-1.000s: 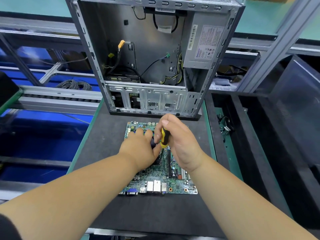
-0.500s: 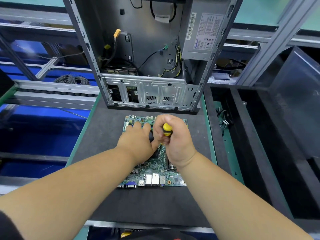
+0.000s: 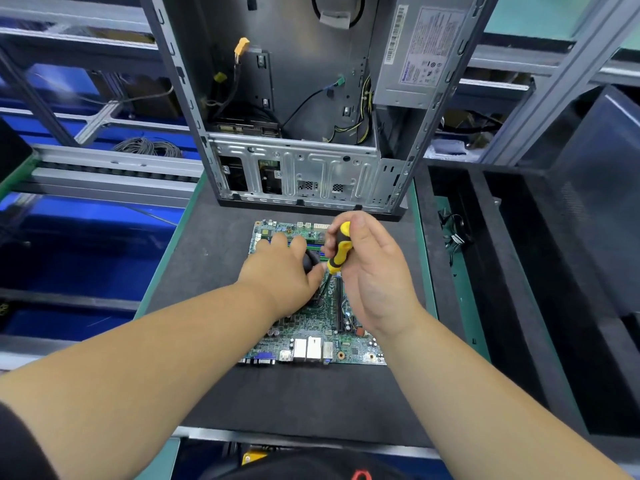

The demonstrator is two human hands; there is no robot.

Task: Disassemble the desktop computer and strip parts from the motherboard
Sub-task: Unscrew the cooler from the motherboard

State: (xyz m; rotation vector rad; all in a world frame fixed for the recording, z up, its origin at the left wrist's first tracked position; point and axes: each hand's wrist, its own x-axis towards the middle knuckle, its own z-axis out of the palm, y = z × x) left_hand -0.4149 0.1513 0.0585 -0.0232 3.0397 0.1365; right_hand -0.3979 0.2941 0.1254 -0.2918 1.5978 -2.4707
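Right now, looking down from the head camera, a green circuit board (image 3: 311,327) lies flat on a dark mat (image 3: 214,258) in the middle of the work table. Its near edge has a row of silver and blue plugs.

On the board rests the left hand (image 3: 282,277). Its fingers are spread over a dark round part (image 3: 310,260), which is mostly hidden. I cannot tell if the fingers only press it or grab it.

Just beside it, on the right, is the right hand (image 3: 372,271). Its fingers and thumb are curled around a yellow and black screwdriver (image 3: 338,249). The tool stands nearly upright, with its tip pointing down at the board, right next to the dark round part. The tip itself is hard to see.

At the far side of the mat stands an open computer case (image 3: 304,109), close to the far edge of the board. Loose wires (image 3: 349,128) hang inside it, and a grey power box (image 3: 419,53) sits in its upper right part.

Off to the right is a black tray (image 3: 512,271) with a small bundle of black cable (image 3: 453,233). On the left are blue bins (image 3: 86,244).
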